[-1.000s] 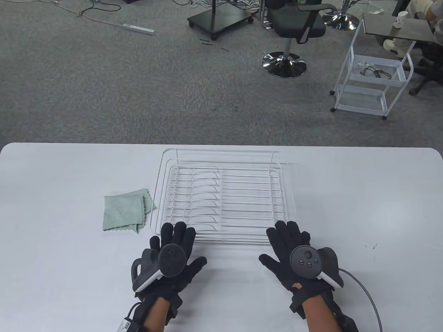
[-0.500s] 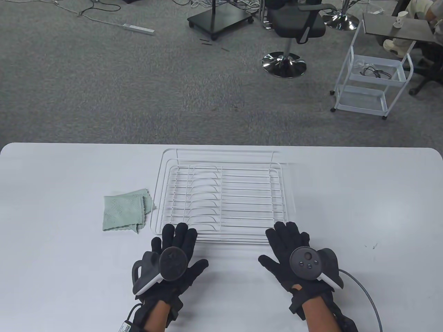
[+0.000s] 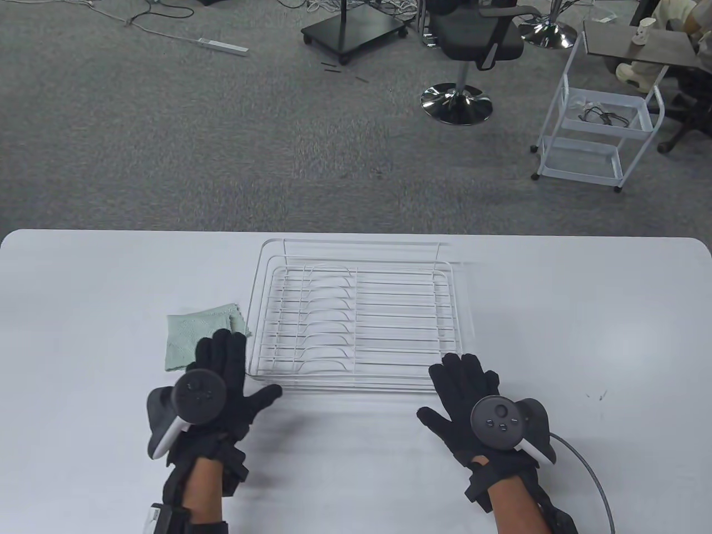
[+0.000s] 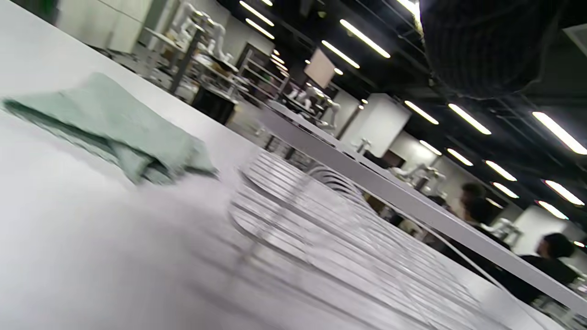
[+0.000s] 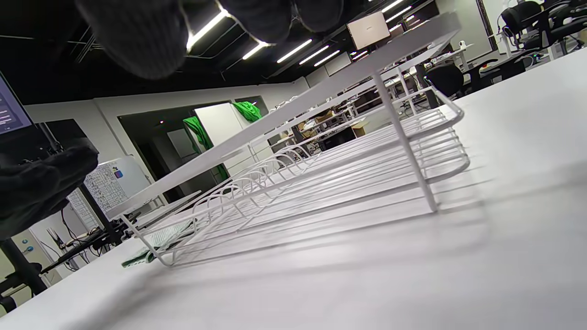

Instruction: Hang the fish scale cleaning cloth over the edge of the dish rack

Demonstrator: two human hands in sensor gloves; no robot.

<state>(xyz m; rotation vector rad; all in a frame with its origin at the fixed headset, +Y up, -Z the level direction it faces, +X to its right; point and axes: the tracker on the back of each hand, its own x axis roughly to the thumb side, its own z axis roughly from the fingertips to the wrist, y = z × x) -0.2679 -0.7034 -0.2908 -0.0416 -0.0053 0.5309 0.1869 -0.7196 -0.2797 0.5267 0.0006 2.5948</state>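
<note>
The folded pale-green square cloth (image 3: 192, 335) is lying flat left of the white wire dish rack (image 3: 356, 317), no clear long axis; left hand (image 3: 219, 384) is hovering over its near-right corner, fingers (image 3: 222, 347) spread, holding nothing; right hand (image 3: 473, 403) is resting spread on the white tabletop (image 3: 584, 334).

cloth (image 3: 189, 334): textured green fabric | rack (image 3: 356, 317): white-coated wire | table (image 3: 584, 311): smooth matt white

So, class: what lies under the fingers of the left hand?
The near right part of the green cloth, folded on the table, lies below the left hand. Whether the fingers touch it cannot be seen.
</note>
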